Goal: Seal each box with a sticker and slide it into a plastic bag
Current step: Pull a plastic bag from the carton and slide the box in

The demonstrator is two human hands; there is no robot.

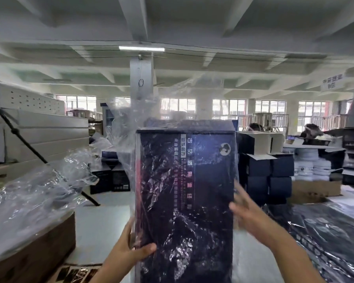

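So the box (184,190) is held up upright in front of the person, above the tabletop (102,221), and it's already inside the bag (131,119). You can see crinkled film all over the front face, and the loose end of the plastic floats up above the top of the box.

My guess is the step in hand is seating the box all the way in. To do it well, I'd hold the box firm low down with one hand and use the other to smooth the film along the side, so no air pocket or fold gets trapped. Don't yank the loose end, thin film like that probably tears or bunches at the corners. I can't make out a seal sticker from here, so I can't say whether that part is done.

Hands: the left hand (131,248) grips the lower left edge of the box, thumb across the front and fingers out of sight behind. The right hand (247,211) is blurry, but it looks spread fairly wide and flat against the right edge of the box through the plastic, not clamping anything.

More dark boxes (262,170) are stacked to the right, well apart from the box, and there's a heap of spare bags (29,190) on the left.
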